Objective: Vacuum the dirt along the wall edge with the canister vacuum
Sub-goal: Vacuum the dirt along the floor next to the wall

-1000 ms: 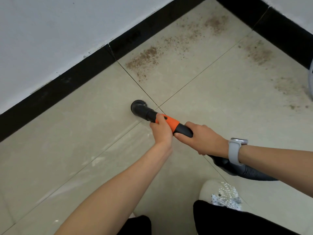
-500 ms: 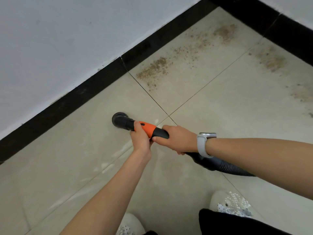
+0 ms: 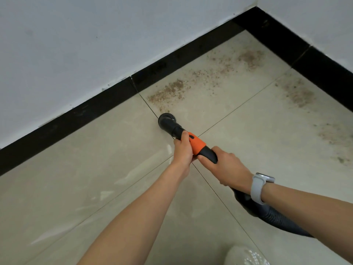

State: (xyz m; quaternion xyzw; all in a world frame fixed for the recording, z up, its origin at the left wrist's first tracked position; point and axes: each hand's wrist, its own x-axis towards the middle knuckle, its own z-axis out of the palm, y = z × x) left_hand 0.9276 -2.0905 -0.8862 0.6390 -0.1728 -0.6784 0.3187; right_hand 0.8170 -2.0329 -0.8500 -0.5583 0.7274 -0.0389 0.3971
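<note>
A black round brush nozzle (image 3: 167, 122) rests on the beige tile floor, joined to an orange and black vacuum handle (image 3: 198, 144). My left hand (image 3: 183, 150) grips the handle just behind the nozzle. My right hand (image 3: 226, 167) grips the black part further back, with a grey watch on that wrist. The ribbed black hose (image 3: 271, 217) runs off to the lower right. Brown dirt (image 3: 168, 91) lies along the black skirting just beyond the nozzle. More dirt (image 3: 248, 58) lies near the corner, and a further dirt patch (image 3: 299, 94) lies by the right wall.
White walls with a black skirting board (image 3: 95, 109) meet in a corner at the upper right. A white shoe (image 3: 246, 256) shows at the bottom edge. Scattered specks (image 3: 332, 136) lie on the right tile.
The nozzle has moved from the left tile back to the right and toward the wall, and now sits at the tile joint just short of the nearest dirt patch. Both hands kept their grip.
</note>
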